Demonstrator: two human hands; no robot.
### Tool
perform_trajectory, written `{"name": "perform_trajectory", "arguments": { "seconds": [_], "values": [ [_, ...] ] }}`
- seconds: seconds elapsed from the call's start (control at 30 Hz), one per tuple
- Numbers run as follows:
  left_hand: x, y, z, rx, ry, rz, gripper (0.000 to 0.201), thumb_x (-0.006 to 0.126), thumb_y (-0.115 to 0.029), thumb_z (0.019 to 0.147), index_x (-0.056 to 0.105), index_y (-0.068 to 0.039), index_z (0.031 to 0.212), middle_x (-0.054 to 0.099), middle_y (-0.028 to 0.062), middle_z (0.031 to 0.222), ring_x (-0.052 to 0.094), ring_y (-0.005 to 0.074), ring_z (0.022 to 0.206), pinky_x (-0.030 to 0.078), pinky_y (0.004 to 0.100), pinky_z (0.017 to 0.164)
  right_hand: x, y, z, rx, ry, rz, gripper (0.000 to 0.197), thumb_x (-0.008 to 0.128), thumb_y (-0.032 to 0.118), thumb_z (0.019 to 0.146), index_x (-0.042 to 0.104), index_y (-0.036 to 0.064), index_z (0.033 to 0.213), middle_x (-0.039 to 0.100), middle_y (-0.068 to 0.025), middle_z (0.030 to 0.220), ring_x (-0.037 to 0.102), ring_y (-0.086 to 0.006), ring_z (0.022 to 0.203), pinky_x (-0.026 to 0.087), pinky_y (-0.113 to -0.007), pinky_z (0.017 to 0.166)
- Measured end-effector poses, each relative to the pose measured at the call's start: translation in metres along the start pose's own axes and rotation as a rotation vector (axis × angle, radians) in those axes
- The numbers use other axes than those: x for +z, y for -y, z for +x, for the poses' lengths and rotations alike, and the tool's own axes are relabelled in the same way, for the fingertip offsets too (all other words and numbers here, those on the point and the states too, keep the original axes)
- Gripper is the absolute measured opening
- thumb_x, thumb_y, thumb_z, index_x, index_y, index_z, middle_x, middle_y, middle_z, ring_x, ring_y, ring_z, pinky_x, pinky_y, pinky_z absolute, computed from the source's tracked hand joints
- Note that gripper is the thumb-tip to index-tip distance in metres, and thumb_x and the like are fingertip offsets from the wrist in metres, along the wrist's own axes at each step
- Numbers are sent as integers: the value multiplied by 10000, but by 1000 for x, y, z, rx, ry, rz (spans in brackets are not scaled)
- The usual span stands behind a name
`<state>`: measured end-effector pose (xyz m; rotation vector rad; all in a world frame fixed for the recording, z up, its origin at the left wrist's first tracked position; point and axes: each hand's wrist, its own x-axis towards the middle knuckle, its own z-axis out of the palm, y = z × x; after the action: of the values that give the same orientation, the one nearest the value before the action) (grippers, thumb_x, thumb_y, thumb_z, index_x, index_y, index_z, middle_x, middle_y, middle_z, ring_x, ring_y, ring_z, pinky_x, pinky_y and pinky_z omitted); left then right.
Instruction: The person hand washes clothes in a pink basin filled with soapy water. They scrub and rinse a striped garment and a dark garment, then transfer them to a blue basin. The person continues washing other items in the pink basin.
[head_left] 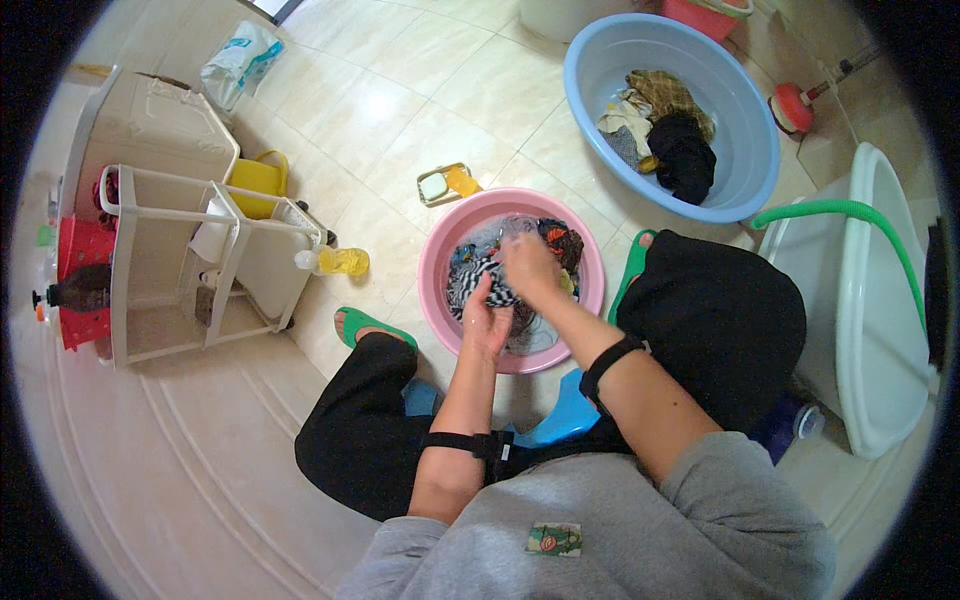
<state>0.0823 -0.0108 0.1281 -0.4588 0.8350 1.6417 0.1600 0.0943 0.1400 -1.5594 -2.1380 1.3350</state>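
Observation:
A pink basin [430, 312] stands on the floor between my feet, with wet clothes and cloudy water in it. Over it my left hand [486, 318] grips a black-and-white striped cloth [478, 282], thumb up along its edge. My right hand [532, 268] is closed against the right end of the same cloth; its fingers are slightly blurred and partly hidden. Beside my right hand lie dark patterned clothes [562, 242] with some orange. The lower part of the striped cloth is lost among the other laundry.
A large blue basin [755, 165] at the far right holds several garments. Beyond the pink basin lies a soap dish [432, 187] with soap. A yellow liquid bottle [343, 262] stands near a white rack [215, 250] on the left. A green hose [840, 208] hangs over a white tub [868, 300].

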Motion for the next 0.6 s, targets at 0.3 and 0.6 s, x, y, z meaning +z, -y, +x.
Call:
{"name": "perform_trajectory", "arguments": {
  "seconds": [0.3,0.6],
  "values": [
    [-13,-38,10,123,165,-66,295,489,-257,989,590,-74,1196,660,98,1154,614,257,1079,478,428,984,19,56,-85,-486,-107,-73,256,604,286,852,648,105,1028,600,-140,1054,539,-385,1019,464,-486,882],
    [13,-2,-7,98,287,43,382,556,-248,968,559,20,1240,643,144,1205,602,276,1135,443,445,1050,14,-54,26,388,48,783,397,544,207,847,611,39,1200,662,-145,1099,650,-272,988,520,-412,834]
  ]
}}
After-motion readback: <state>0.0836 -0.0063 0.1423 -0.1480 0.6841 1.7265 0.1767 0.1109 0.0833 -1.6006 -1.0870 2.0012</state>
